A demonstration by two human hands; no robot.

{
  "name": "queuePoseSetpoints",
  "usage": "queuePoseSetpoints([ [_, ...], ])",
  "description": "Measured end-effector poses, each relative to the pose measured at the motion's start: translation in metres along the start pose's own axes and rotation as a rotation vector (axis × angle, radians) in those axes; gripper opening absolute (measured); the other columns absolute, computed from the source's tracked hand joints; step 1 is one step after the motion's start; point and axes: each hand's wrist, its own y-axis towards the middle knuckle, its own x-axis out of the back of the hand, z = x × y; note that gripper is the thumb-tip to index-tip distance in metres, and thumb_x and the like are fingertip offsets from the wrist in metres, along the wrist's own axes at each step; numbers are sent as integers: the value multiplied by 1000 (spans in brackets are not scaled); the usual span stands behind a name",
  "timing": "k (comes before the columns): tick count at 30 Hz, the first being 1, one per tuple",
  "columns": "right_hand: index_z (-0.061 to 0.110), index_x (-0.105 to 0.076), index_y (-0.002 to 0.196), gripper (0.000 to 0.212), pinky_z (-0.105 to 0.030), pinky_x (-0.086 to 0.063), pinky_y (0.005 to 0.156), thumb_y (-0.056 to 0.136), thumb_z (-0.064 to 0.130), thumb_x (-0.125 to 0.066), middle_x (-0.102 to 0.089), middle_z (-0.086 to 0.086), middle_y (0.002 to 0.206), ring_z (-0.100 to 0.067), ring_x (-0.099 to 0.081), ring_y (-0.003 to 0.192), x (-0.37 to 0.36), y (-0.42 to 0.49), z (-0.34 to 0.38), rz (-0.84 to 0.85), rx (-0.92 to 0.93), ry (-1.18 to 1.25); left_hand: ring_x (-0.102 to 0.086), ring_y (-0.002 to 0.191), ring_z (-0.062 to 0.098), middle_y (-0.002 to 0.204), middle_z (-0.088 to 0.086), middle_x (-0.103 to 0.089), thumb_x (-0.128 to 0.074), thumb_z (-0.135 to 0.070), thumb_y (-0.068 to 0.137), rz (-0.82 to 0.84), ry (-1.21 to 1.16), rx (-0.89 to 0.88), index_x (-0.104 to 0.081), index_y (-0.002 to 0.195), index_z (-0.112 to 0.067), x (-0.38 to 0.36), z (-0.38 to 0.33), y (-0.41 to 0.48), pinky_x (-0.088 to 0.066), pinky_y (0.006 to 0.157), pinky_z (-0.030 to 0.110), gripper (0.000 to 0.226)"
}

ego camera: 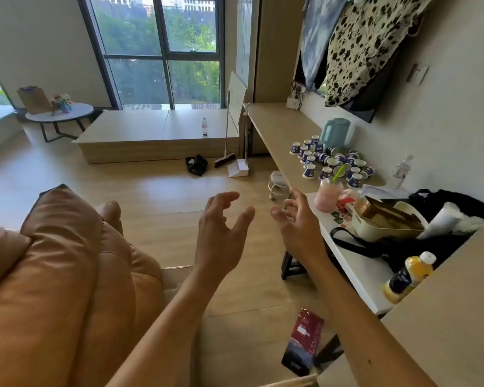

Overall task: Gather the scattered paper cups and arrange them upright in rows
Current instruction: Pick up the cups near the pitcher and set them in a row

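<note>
A tan leather sofa (53,261) with puffed cushions is seen at the left, and a long, pale wood-grain desk (277,127) at the right. The left hand (221,230) and right hand (296,219) are held in the air, each grip loose and empty. White paper cups (330,160) with blue labels are scattered on the desk beside a teal kettle (336,132), some standing and some on their sides. Their print is too small to be read.

white letters run along the red packet (305,335) on the floor (157,196), seeming to read "dang sh", the rest blurred. blue labels on the paper cups (309,172) and red characters on the white bag (337,219) are illegible.
</note>
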Motion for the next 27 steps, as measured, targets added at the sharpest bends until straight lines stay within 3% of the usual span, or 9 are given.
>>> queuePoseSetpoints([
  [6,24,-37,152,61,-29,-43,93,98,36,-63,-55,-2,140,-13,-58,116,-19,45,-29,9,-84,59,-56,121,11,128,-7,-59,-65,-30,95,4,-55,61,-61,123,-23,-32,26,44,-52,101,41,29],
  [14,22,-41,150,58,-13,-41,78,98,35,-64,-57,-2,140,-13,-60,115,-34,169,-58,-9,-37,124,-55,122,10,127,-9,-59,-65,-29,95,-16,-44,47,-61,123,-24,-84,49,145,-52,102,42,28],
  [27,17,-45,146,54,-7,-38,76,98,34,-64,-57,-4,139,-9,-57,107,-29,331,-93,3,-61,141,-59,119,9,126,-7,-62,-64,-26,96,-29,-26,64,-62,121,-24,-159,67,302,-54,97,39,25],
])
